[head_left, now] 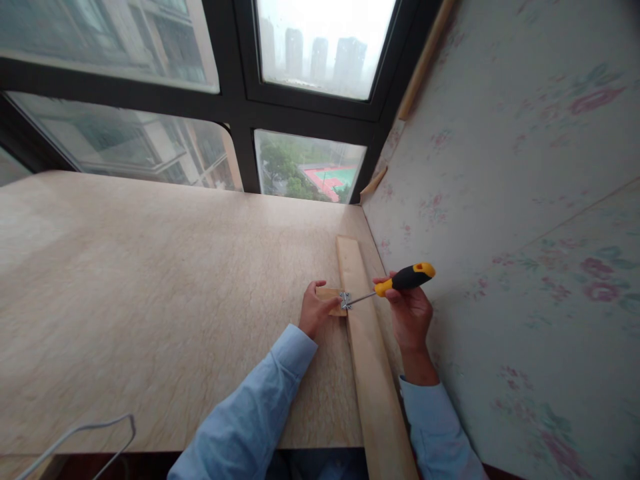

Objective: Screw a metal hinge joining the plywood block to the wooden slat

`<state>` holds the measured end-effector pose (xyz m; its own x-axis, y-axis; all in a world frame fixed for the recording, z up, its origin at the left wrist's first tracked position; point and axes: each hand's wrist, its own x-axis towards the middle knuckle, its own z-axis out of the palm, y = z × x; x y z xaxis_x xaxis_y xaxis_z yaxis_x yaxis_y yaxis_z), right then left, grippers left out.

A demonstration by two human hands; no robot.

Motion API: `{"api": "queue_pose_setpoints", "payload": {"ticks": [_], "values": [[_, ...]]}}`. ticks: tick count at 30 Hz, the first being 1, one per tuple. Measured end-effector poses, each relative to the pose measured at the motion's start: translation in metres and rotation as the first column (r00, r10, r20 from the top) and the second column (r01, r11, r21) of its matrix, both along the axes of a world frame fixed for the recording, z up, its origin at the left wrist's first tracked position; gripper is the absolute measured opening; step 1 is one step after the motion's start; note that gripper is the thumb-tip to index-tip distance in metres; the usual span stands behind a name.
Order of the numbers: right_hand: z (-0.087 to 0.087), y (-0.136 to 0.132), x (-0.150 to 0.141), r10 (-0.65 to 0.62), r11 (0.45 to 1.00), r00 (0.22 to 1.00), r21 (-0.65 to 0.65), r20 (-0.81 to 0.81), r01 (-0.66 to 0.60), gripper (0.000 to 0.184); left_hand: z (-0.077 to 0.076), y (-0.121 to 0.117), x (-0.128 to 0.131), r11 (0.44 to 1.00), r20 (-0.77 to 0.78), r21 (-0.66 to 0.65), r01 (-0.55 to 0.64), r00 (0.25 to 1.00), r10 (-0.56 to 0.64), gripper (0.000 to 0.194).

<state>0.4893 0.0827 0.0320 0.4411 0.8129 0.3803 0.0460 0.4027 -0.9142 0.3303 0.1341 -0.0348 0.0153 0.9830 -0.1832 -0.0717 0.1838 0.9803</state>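
Observation:
A long wooden board [375, 360] lies on the stone sill, running from the near edge toward the window. Against its left side sits a small wooden block [327, 293], joined at the seam by a metal hinge [345, 300]. My left hand [317, 310] grips the block, fingers closed around it near the hinge. In my right hand [411, 313] is a screwdriver [407, 279] with a black and yellow handle. The screwdriver slants down to the left, and its tip meets the hinge. Whether the tip sits in a screw head is too small to tell.
A floral-papered wall [525, 267] rises close on the right of my right arm. Dark-framed windows [310, 107] stand beyond the pale stone sill [150, 300]. A grey cable [100, 425] loops over the sill's near left edge. Loose wallpaper [374, 185] curls at the corner.

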Motion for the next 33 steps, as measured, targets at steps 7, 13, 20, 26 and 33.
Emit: {"api": "queue_pose_setpoints", "payload": {"ticks": [7,13,20,26,33], "values": [[0.004,0.002,0.0,0.024,0.999,1.0,-0.041,0.0,-0.024,0.031,0.002,0.0,0.0,1.0,-0.011,0.003,-0.019,1.0,0.019,0.059],[0.013,0.001,-0.001,0.096,0.994,0.995,-0.053,0.026,-0.095,0.034,0.008,-0.001,-0.001,1.0,-0.006,0.002,-0.028,1.0,0.028,0.057],[0.032,0.001,-0.001,0.031,0.987,0.929,-0.156,0.369,0.029,0.051,0.009,-0.002,0.0,0.999,0.0,-0.005,-0.032,1.0,0.032,0.059],[0.041,0.008,0.0,0.139,0.968,0.93,-0.246,0.341,-0.054,0.049,0.009,-0.002,-0.001,0.999,0.027,-0.027,-0.027,0.999,0.028,0.061],[0.047,-0.005,0.014,0.364,0.89,0.928,-0.326,0.085,-0.319,0.062,0.013,-0.002,-0.001,0.999,0.057,-0.046,-0.015,0.998,0.017,0.059]]}}
